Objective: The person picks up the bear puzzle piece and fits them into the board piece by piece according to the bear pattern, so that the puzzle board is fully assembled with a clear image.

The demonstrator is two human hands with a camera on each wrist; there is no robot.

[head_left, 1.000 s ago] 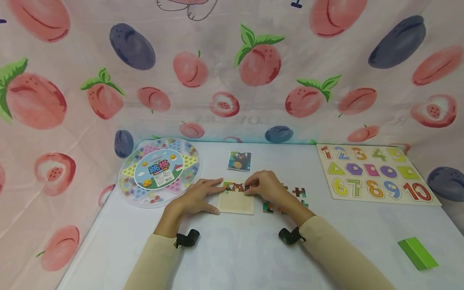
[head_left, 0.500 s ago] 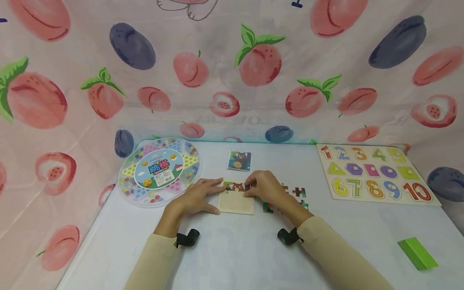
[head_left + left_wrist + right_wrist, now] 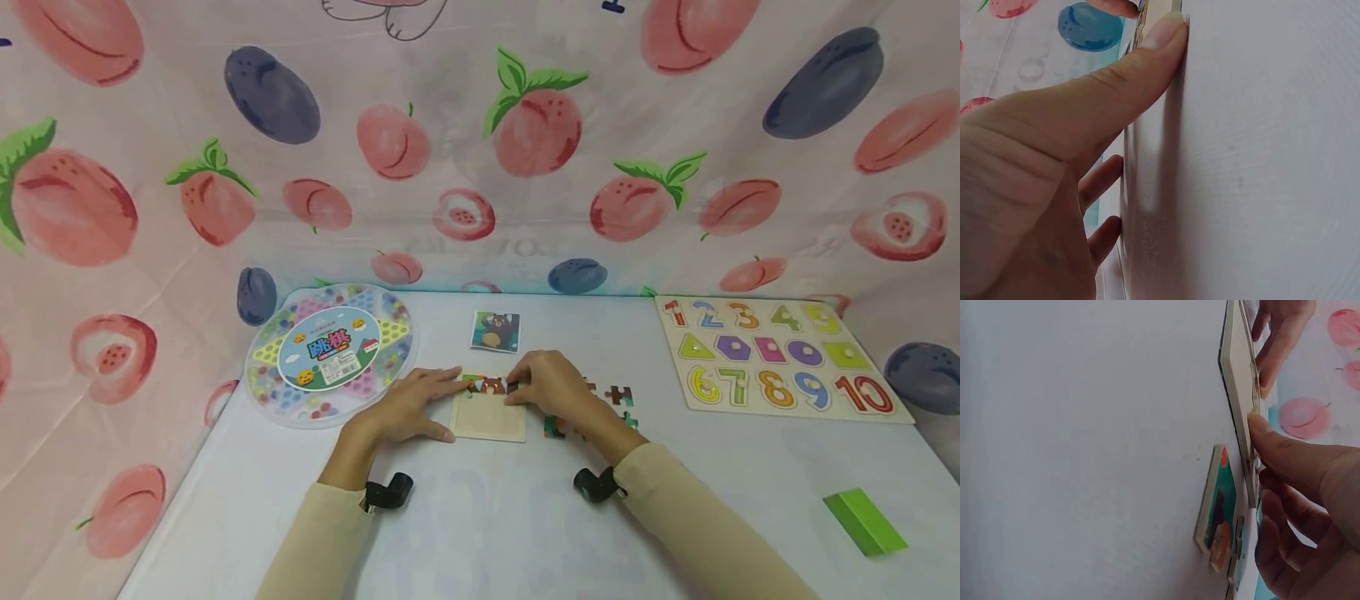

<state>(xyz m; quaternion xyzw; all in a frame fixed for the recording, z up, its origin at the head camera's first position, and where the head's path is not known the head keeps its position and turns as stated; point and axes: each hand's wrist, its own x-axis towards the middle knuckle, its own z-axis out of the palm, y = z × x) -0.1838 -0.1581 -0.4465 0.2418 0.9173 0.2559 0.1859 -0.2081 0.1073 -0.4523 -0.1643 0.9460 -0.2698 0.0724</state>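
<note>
A small square wooden puzzle tray (image 3: 489,419) lies between both hands, its upper strip filled with bear-picture puzzle pieces (image 3: 489,386) and its lower part bare wood. My left hand (image 3: 408,404) rests at the tray's left side, fingers stretched along the top left and thumb (image 3: 1163,34) at the lower left corner. At the upper right corner, my right hand (image 3: 553,383) pinches a dark puzzle piece (image 3: 512,387), mostly hidden by the fingers. In the right wrist view, that thumb (image 3: 1263,425) presses at the tray's face. Several loose puzzle pieces (image 3: 618,395) lie right of the tray, partly under the right forearm.
Behind the tray lies a bear picture card (image 3: 495,332). A round Chinese checkers set (image 3: 330,350) sits at the back left, a number-and-shape board (image 3: 780,358) at the back right. A green block (image 3: 864,522) lies front right. A fruit-print curtain (image 3: 465,125) hangs behind the table.
Both hands stay at the tray almost unmoved. The right hand and forearm shift very slightly at the tray's upper right corner.
</note>
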